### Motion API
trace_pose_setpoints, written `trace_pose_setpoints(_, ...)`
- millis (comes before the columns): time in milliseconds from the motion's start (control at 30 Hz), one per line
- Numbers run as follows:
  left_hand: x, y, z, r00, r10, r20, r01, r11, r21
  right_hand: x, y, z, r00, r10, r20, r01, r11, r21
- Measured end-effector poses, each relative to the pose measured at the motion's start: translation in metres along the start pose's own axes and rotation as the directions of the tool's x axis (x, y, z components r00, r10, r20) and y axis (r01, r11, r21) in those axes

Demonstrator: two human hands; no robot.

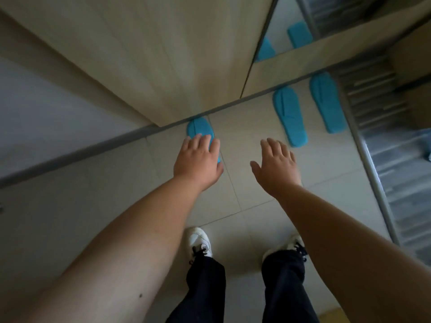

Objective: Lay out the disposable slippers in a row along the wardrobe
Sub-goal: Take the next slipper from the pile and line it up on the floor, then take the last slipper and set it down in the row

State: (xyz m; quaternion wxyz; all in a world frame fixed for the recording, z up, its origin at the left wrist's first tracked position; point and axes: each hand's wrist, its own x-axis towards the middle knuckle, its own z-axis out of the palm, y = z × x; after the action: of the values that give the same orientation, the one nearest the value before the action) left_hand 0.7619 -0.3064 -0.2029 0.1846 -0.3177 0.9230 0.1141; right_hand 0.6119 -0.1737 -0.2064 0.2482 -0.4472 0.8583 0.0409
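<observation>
The left hand (198, 159) is spread flat over a flat turquoise disposable slipper (199, 129) whose toe touches the pale wood-grain wardrobe (144, 54); I cannot tell whether it presses or only hovers. A push could skew it out of line. The right hand (276, 166) hangs open, holding nothing. Two matching turquoise slippers (289, 115) lie along the mirrored door (279, 26), so the wide gap between might leave the row uneven.

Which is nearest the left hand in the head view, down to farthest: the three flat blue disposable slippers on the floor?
1. Slipper at the wardrobe corner, partly under the left hand.
2. Middle slipper, to the right.
3. Rightmost slipper, beside the ribbed grey panel.
</observation>
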Motion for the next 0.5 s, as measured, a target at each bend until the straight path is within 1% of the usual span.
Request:
trace_pose_setpoints(200, 0.015, 0.078, -0.015, 0.990, 0.139, 0.017, -0.140, 0.987, 0.079, -0.039, 0.063, -0.004, 0.988, 0.156, -0.012, -0.155, 0.985, 0.071)
trace_pose_setpoints(500, 0.029, 0.234, -0.009, 0.943, 0.302, 0.140, -0.319, 0.940, 0.123, -0.094, 0.209, -0.004, 0.930, 0.366, -0.022, -0.356, 0.917, 0.182)
